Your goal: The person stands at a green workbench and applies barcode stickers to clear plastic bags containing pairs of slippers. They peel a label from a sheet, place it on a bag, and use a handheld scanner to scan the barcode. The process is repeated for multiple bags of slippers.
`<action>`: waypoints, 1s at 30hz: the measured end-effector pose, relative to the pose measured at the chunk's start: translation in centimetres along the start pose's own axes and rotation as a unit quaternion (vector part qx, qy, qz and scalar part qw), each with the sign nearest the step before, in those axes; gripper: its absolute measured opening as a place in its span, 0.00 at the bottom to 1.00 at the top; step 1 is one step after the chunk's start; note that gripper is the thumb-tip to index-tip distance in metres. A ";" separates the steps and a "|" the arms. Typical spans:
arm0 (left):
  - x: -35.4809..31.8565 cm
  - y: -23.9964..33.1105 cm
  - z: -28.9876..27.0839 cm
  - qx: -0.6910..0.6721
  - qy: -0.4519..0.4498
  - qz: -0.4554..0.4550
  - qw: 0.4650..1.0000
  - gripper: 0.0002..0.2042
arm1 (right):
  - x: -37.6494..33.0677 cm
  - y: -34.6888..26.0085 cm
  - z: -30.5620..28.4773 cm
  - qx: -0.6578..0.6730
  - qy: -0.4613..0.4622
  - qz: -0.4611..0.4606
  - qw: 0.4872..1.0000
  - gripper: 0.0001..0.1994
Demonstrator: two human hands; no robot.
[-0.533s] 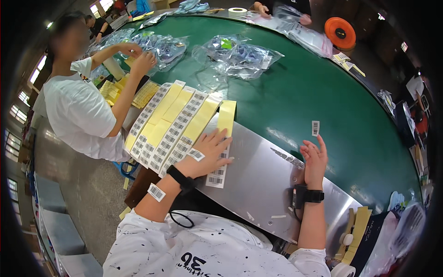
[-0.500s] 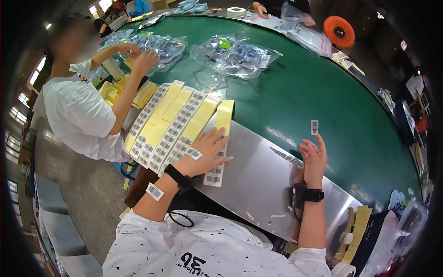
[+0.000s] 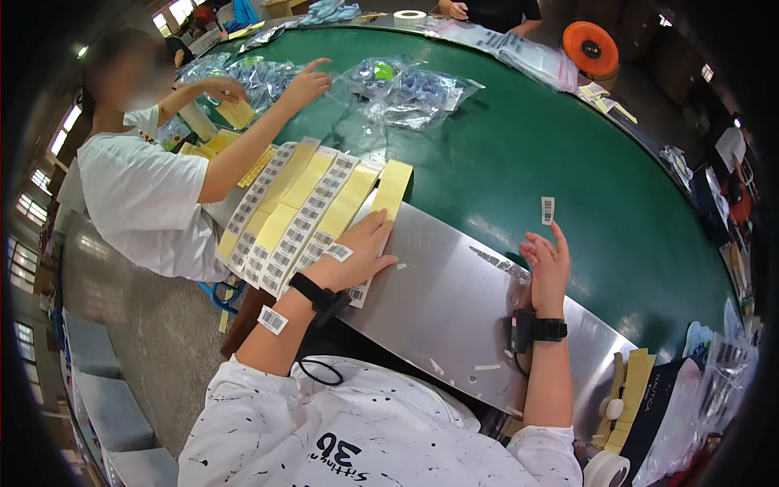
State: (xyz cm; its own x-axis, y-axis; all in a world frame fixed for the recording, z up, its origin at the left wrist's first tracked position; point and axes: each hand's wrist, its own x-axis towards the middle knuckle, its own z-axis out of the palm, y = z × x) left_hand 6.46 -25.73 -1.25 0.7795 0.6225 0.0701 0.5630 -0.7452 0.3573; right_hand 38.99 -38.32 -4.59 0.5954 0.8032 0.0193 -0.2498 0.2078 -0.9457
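My left hand [image 3: 355, 256] lies flat with fingers apart on a yellow-backed strip of barcode stickers [image 3: 393, 188], at the right end of a row of such strips. One loose sticker [image 3: 340, 252] clings to the back of that hand, and another [image 3: 273, 320] to my left forearm. Over the edge of the green table, my right hand [image 3: 548, 268] is raised with its index finger up and the other fingers loosely curled. A single white barcode sticker [image 3: 548, 211] is stuck at the index fingertip. Both wrists carry black bands.
A co-worker [image 3: 146, 187] at the left holds a yellow sticker sheet [image 3: 235, 114] and stretches an arm over the table. Clear-bagged blue items [image 3: 414, 97] lie on the green tabletop [image 3: 487, 162]. A metal ledge [image 3: 438, 300] runs before me; an orange reel [image 3: 591, 49] stands far right.
My left hand and the strip beneath it have shifted left, closer to the other strips. My right hand has barely moved, sticker still on its fingertip. The co-worker's arm now reaches out toward the bags.
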 end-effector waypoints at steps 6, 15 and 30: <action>0.8 1.3 1.0 0.028 0.000 -0.048 0.998 0.28 | 0.0 0.0 -0.1 0.003 0.002 -0.004 1.000 0.26; 2.5 1.1 1.5 0.046 0.023 -0.005 0.999 0.27 | -0.2 0.2 -0.2 0.006 0.001 -0.006 1.000 0.26; 2.5 -1.1 1.6 0.220 0.083 -0.028 0.972 0.25 | -0.5 -0.1 0.1 -0.021 0.001 -0.001 1.000 0.26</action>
State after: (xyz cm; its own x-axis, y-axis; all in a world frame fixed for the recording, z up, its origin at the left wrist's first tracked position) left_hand 8.18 -23.71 -2.92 0.7097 0.6681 0.2235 0.6947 -0.7164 -0.0646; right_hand 38.61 -38.70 -4.50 0.5971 0.8019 0.0215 -0.2164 0.1868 -0.9583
